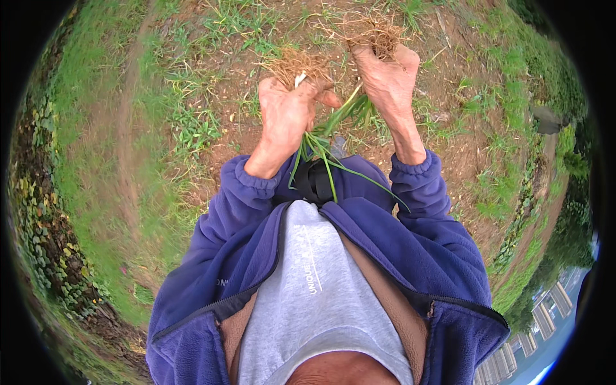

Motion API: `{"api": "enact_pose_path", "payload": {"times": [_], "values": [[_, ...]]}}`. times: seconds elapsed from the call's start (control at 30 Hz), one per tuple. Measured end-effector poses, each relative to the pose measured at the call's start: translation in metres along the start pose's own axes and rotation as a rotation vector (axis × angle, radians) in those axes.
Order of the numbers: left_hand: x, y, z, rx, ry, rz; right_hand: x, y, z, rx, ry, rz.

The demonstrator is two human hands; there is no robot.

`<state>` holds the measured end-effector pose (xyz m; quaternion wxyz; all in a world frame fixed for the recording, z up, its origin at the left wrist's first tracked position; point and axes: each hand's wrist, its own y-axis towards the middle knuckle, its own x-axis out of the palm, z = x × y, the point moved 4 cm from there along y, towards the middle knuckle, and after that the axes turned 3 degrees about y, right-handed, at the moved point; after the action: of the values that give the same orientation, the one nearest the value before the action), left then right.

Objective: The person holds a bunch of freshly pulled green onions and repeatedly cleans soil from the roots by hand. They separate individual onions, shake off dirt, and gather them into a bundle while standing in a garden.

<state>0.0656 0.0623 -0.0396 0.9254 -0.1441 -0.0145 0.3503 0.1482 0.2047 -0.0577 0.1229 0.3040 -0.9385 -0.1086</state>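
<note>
My left hand (285,111) grips a bunch of scallion-like plants by the stem bases. Their tangled brown roots (297,63) point away from me, and a white stem base (300,78) shows among them. Long green leaves (329,168) hang back from this hand towards my lap. Beside it, my right hand (392,89) is closed around a second bunch, whose dry roots (382,37) stick out past the fist. Green leaves (353,111) from that bunch reach down between the hands and meet the others. The fingers of my right hand are mostly hidden.
Bare brown soil (236,115) with tufts of grass (197,127) lies around the hands. A black strap (313,183) is at my waist. Leafy ground plants (38,231) border the far left. A grey stone-like object (547,120) and buildings (544,320) appear at the right.
</note>
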Motion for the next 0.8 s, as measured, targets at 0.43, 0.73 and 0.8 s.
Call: {"api": "enact_pose_path", "payload": {"times": [0.43,0.73,0.8], "values": [[0.014,-0.005,0.001,-0.005,-0.382,-0.286,0.015,-0.004,-0.031,-0.108,-0.187,-0.027],[0.009,-0.009,0.005,-0.036,-0.409,-0.219,-0.029,0.026,0.007,-0.308,-0.951,0.245],[0.009,-0.009,0.006,-0.021,-0.403,-0.217,-0.048,0.032,0.012,-0.263,-0.864,0.344]]}}
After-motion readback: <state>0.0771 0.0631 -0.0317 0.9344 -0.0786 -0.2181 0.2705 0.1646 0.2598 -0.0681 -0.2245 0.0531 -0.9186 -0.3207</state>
